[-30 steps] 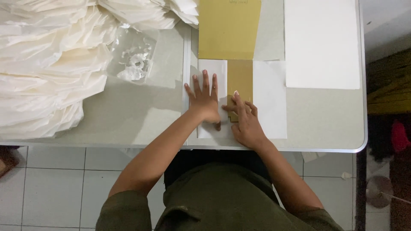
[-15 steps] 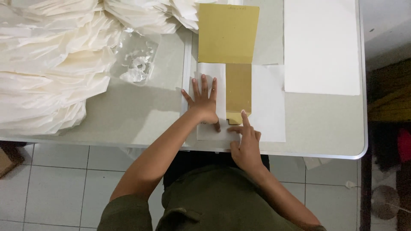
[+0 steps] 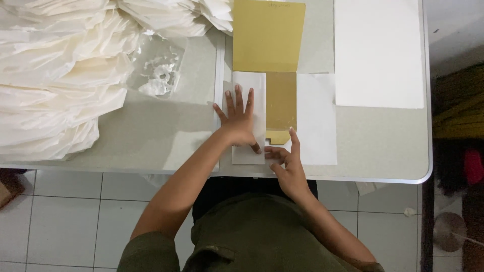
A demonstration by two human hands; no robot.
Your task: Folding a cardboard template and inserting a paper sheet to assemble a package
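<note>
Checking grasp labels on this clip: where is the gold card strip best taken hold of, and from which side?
Probably at its near end, from the person's side. The gold card strip lies flat on white paper, its far end joined to the wider gold panel. The notched near end is free, just beyond the right hand. The left hand presses flat on the white sheet beside it.

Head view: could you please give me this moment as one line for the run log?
left hand flat on white paper | right hand at gold card near edge | paper stack on table
</note>
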